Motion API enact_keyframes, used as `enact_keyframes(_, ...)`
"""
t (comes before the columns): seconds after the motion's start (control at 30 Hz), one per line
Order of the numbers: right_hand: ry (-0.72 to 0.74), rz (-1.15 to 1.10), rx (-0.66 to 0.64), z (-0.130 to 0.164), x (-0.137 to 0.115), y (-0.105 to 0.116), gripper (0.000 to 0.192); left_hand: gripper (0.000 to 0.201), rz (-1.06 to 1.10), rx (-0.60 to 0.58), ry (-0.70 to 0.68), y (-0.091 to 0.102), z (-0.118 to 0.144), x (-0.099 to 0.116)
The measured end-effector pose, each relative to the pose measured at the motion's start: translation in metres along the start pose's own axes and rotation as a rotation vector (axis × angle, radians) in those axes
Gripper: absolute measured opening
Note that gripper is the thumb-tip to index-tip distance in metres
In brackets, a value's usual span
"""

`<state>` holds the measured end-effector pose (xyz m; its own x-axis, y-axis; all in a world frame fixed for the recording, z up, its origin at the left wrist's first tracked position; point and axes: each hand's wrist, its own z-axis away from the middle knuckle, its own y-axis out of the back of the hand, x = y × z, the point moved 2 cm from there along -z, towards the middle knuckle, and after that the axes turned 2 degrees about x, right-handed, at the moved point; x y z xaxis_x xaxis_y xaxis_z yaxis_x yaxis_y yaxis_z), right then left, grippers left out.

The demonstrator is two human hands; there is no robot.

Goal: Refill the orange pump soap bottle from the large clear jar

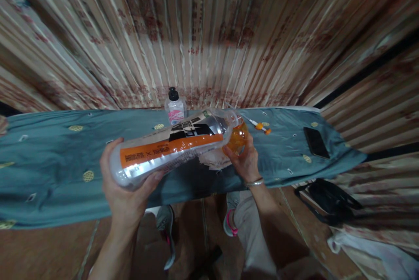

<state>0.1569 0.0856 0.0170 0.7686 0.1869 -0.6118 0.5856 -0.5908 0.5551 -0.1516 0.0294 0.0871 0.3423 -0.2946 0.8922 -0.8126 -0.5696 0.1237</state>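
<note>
A large clear bottle (170,149) with an orange, black and silver label is held tilted almost level, its base to the left and its neck to the right. My left hand (126,188) is wrapped around the base end. In my right hand (245,157) is a small see-through orange container (238,136), held right at the bottle's neck. Whether that container is full of orange liquid or tinted, I cannot tell. Just beyond it lies a thin syringe (258,125) with orange parts. Beneath the bottle, a crumpled pale wrapper (216,160) is partly hidden.
A blue-green patterned cloth (65,162) covers the narrow table. At its back edge stands a small pump bottle (175,107) with a black top. A black phone (316,142) lies at the right. Behind hangs a pleated curtain (196,31). On the floor rests a black bag (330,199).
</note>
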Motion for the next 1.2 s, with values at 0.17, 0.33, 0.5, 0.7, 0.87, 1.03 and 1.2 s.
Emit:
enact_keyframes(0.17, -0.008, -0.014, 0.001, 0.0002, -0.0007, 0.0007, 0.076, 0.101, 0.018, 0.024, 0.019, -0.0011, -0.0008, 0.0019)
enact_keyframes(0.33, -0.019, -0.022, 0.002, -0.0001, -0.0018, 0.0010, 0.075, 0.101, 0.014, 0.008, 0.007, -0.0011, -0.0019, 0.0014)
enact_keyframes(0.5, -0.012, -0.026, 0.004, -0.0003, -0.0016, 0.0005, 0.075, 0.101, 0.041, 0.008, -0.015, -0.0012, -0.0017, 0.0005)
enact_keyframes(0.7, 0.037, -0.021, 0.029, -0.0007, -0.0005, 0.0001, 0.076, 0.100, 0.068, 0.023, -0.018, -0.0021, -0.0013, 0.0031)
enact_keyframes(0.87, 0.032, -0.021, 0.022, -0.0004, -0.0003, 0.0002, 0.076, 0.100, 0.090, 0.022, -0.030, -0.0024, -0.0010, 0.0049)
enact_keyframes(1.03, 0.023, -0.036, 0.007, 0.0000, 0.0001, 0.0000, 0.076, 0.102, 0.084, 0.010, -0.003, -0.0018, -0.0002, 0.0028)
enact_keyframes(1.2, 0.021, -0.025, 0.010, 0.0000, 0.0011, -0.0007, 0.075, 0.099, 0.079, 0.006, -0.032, -0.0019, -0.0007, 0.0030)
